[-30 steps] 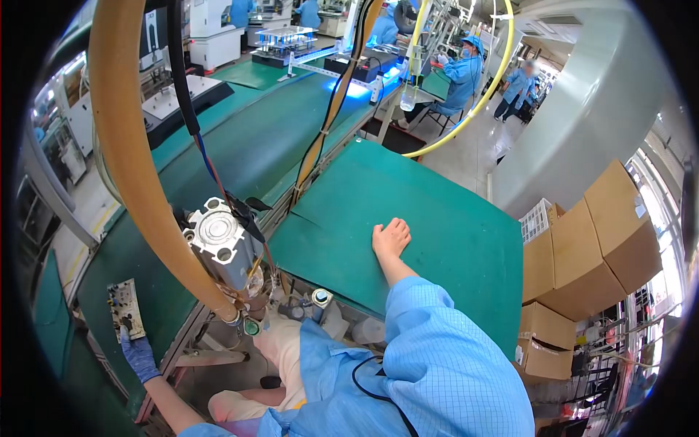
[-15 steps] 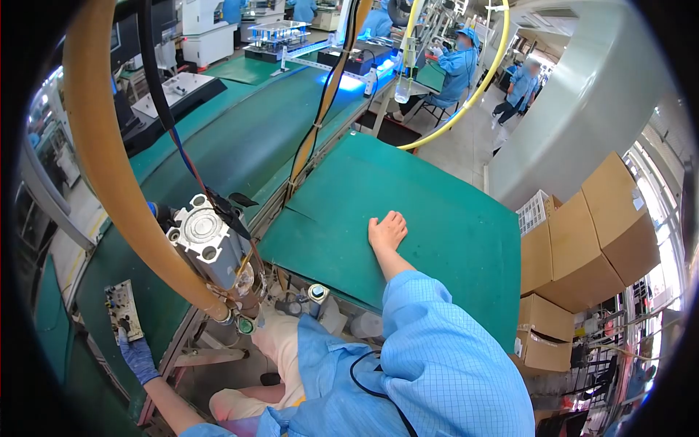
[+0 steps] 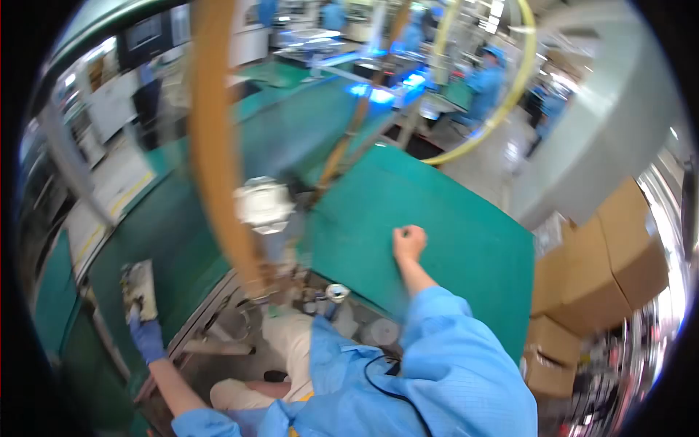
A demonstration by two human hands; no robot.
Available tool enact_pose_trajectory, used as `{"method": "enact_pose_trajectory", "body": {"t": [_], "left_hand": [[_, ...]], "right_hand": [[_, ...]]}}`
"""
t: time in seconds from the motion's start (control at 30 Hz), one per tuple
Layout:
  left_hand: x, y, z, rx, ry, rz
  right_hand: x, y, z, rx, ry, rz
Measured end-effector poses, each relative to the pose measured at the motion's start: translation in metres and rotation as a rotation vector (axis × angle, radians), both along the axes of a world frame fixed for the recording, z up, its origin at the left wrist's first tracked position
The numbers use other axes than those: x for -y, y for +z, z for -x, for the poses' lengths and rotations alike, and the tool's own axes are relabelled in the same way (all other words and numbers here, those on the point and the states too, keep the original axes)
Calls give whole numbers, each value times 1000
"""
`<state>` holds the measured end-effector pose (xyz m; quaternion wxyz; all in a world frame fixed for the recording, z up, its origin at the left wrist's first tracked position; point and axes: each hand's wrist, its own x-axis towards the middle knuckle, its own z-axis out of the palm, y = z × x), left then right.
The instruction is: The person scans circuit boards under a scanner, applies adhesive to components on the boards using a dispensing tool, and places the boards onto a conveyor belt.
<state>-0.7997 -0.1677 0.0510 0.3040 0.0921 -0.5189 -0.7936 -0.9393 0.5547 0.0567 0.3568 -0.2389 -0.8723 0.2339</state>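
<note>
At the lower left, my left hand (image 3: pixel 148 341) wears a blue glove and grips the near end of a circuit board (image 3: pixel 140 289). The board is pale with dark parts on it and is held over the dark green conveyor belt (image 3: pixel 182 251); blur hides its details. On my other side, my bare right hand (image 3: pixel 409 242) is above or on the green tabletop (image 3: pixel 466 291), its fingers curled into a loose fist. Nothing shows in it. Whether it touches the surface I cannot tell.
A thick tan post (image 3: pixel 213 146) and a blurred metal cylinder (image 3: pixel 266 205) stand between my hands. A yellow hose (image 3: pixel 502 102) loops beyond the tabletop. Cardboard boxes (image 3: pixel 611 247) are stacked at the right beside a grey column (image 3: pixel 604 124). A person in blue (image 3: pixel 484 87) sits farther back.
The view has swung, shifting the scene rightward and blurring it. My right hand's fingers, spread on the tabletop before, have curled in. My left hand still holds the circuit board.
</note>
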Motion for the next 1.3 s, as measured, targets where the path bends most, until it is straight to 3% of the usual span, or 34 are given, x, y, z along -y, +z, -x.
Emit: {"method": "enact_pose_trajectory", "body": {"t": [0.03,0.07,0.1,0.2,0.33,0.4,0.47,0.53,0.6,0.67,0.73,0.8,0.87,0.9,0.93,1.03,1.07,1.13,1.3], "left_hand": [[-14,21,-2,-189,-210,-590],[-42,48,-5,-193,-189,-510],[-40,44,-2,-183,-111,-519],[-66,78,0,-264,-187,-463],[-59,70,-1,-273,-195,-496],[-64,77,-3,-285,-192,-480],[-63,72,-2,-279,-161,-466],[-61,67,-1,-272,-154,-473],[-61,67,-1,-273,-156,-494],[-62,69,-2,-263,-146,-506],[-64,72,-4,-264,-140,-523],[-64,74,-4,-248,-121,-537],[-62,73,-5,-249,-124,-539],[-62,72,-4,-253,-132,-546],[-63,74,-5,-245,-140,-542],[-59,68,-2,-274,-164,-519],[-60,70,-2,-271,-171,-513],[-61,73,-2,-267,-166,-515],[-64,76,-6,-269,-146,-533]], "right_hand": [[4,8,-5,-103,49,-13],[-4,-7,0,-161,23,60],[0,-3,-4,-242,0,113],[15,6,-32,-241,103,253],[75,54,-107,3,701,561],[132,94,-155,92,1024,492],[177,142,-180,50,1573,217],[210,176,-198,171,1803,398],[245,220,-208,128,1966,644],[276,257,-225,-49,1980,1094],[311,274,-224,-849,2278,1297],[288,296,-247,-345,2204,1535],[272,310,-256,-275,2156,1445],[287,309,-298,-414,1335,869],[306,313,-309,-411,1329,864],[362,333,-296,-1449,1666,2262],[363,338,-287,-1440,1657,2260],[356,345,-268,-884,2073,1629],[357,345,-261,-897,2059,1530]]}}
